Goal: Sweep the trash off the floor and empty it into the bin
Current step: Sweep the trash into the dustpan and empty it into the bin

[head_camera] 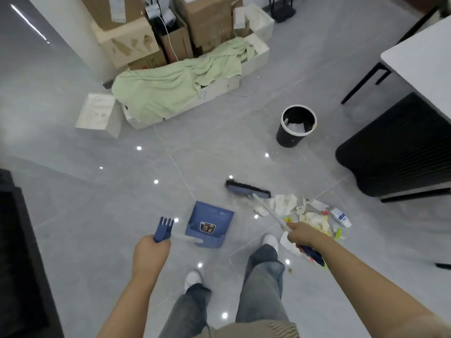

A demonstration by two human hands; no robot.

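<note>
While right hand [299, 234] fingers clamp broom [266, 206], shaft runs head-first toward 10 o'clock; left hand [151, 250] wrapped on dustpan [210, 224] handle; trash [310, 213] at head's 4 o'clock.

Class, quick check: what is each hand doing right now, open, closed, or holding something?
Left hand: closed around the dustpan handle; the dustpan sits on the floor.
Right hand: closed around the broom handle.

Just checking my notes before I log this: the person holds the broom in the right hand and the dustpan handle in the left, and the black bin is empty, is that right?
Not quite: the head view shows the black bin already holds white crumpled trash. The right hand does hold the broom, the left hand the dustpan handle.
</note>
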